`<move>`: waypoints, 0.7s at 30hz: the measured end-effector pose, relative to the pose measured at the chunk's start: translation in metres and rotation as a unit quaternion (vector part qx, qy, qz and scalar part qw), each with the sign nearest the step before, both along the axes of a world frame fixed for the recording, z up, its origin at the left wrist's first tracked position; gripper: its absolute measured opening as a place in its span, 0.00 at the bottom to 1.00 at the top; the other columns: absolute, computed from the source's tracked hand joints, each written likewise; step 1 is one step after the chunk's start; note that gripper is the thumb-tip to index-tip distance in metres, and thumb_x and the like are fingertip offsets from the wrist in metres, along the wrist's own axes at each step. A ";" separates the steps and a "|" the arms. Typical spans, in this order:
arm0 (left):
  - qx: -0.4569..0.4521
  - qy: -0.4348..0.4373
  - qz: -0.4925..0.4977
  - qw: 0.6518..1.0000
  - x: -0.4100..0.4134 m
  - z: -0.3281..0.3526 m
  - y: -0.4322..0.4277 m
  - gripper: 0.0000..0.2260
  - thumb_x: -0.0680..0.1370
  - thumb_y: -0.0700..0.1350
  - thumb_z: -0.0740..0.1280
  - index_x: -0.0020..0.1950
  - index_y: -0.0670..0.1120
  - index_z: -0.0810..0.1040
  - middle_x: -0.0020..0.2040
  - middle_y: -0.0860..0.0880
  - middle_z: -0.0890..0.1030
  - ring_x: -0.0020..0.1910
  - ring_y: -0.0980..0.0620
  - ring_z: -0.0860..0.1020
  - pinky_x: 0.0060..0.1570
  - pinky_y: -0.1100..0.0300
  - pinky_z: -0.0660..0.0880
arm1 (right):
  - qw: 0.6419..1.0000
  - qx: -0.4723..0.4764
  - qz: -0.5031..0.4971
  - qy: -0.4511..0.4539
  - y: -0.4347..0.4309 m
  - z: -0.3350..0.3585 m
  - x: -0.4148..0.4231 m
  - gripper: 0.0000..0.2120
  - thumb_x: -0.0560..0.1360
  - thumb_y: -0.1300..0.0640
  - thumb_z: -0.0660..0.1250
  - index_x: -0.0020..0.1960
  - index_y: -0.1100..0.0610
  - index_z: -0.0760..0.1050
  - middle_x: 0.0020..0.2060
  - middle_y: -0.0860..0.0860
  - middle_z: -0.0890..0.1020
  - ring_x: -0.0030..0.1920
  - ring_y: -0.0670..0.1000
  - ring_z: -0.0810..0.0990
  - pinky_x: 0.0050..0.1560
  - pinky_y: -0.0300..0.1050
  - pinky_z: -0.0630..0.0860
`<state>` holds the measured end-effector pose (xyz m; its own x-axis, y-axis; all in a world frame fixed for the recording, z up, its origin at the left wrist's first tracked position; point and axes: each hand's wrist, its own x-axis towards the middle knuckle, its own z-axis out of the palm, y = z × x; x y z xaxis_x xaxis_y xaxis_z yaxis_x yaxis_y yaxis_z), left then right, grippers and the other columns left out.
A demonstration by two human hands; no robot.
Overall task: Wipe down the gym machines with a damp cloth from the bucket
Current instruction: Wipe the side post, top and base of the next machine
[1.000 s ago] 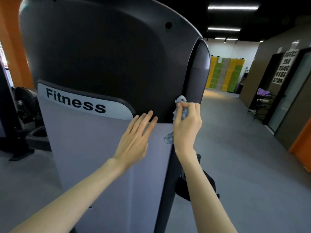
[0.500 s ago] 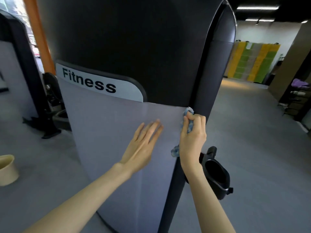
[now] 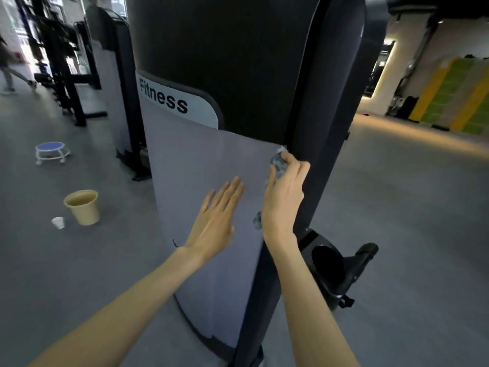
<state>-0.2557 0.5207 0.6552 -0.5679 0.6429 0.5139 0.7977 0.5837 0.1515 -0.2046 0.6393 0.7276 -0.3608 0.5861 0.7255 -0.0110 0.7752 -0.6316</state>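
Machine [image 3: 201, 160] stood straight ahead, left hand [image 3: 214, 221] laid against its front panel, right hand [image 3: 284, 197] just right of it at the panel's right edge, holding the cloth [image 3: 277, 160] on that edge. Holder [image 3: 328, 268] stuck out from the machine's right side, below the right hand. Bucket [image 3: 83, 207] sat on the floor [image 3: 397, 234] well left of the machine, small cup [image 3: 58, 223] just left of it, stool [image 3: 51, 152] farther back. Second machine [image 3: 111, 83] behind left; lockers [image 3: 455, 102] far back right.
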 end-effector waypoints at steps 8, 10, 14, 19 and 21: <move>-0.025 -0.030 -0.016 0.999 0.014 -0.040 0.001 0.39 0.72 0.31 0.62 0.78 0.46 0.48 0.78 0.50 0.43 0.77 0.51 0.45 0.74 0.56 0.44 | 0.995 -0.075 0.060 -0.041 0.004 -0.074 0.012 0.13 0.81 0.58 0.60 0.65 0.59 0.67 0.55 0.51 0.70 0.43 0.49 0.75 0.39 0.39 0.70; -0.021 -0.038 -0.018 0.999 0.013 -0.062 0.001 0.39 0.72 0.30 0.61 0.78 0.46 0.47 0.78 0.50 0.42 0.77 0.51 0.44 0.74 0.58 0.42 | 0.992 -0.102 0.067 -0.032 0.002 -0.092 0.013 0.12 0.81 0.59 0.61 0.64 0.59 0.67 0.54 0.51 0.70 0.44 0.43 0.71 0.40 0.32 0.69; -0.045 -0.020 -0.037 0.998 0.012 -0.130 0.000 0.42 0.69 0.27 0.63 0.78 0.45 0.49 0.78 0.48 0.45 0.77 0.49 0.46 0.73 0.55 0.44 | 0.995 -0.098 0.015 0.017 -0.004 -0.145 0.009 0.09 0.78 0.63 0.65 0.57 0.65 0.73 0.50 0.57 0.73 0.45 0.37 0.67 0.42 0.17 0.65; -0.046 -0.030 -0.043 0.998 0.004 -0.237 -0.004 0.40 0.72 0.31 0.62 0.77 0.46 0.44 0.78 0.49 0.42 0.77 0.49 0.45 0.74 0.53 0.45 | 0.997 -0.039 -0.022 0.064 0.002 -0.231 -0.002 0.06 0.76 0.66 0.68 0.53 0.66 0.77 0.45 0.59 0.72 0.42 0.39 0.66 0.44 0.17 0.65; -0.034 -0.046 -0.031 0.998 0.005 -0.285 -0.005 0.40 0.73 0.32 0.62 0.77 0.46 0.42 0.78 0.49 0.41 0.77 0.48 0.44 0.74 0.53 0.45 | 0.997 -0.022 -0.022 0.066 0.006 -0.276 -0.004 0.06 0.76 0.66 0.68 0.52 0.65 0.78 0.44 0.60 0.72 0.40 0.42 0.68 0.45 0.18 0.65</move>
<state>-0.2502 0.5160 0.3701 -0.5695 0.7097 0.4148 0.8167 0.5455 0.1880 -0.2091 0.6455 0.4521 -0.2368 0.6312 0.7386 -0.0632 0.7486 -0.6600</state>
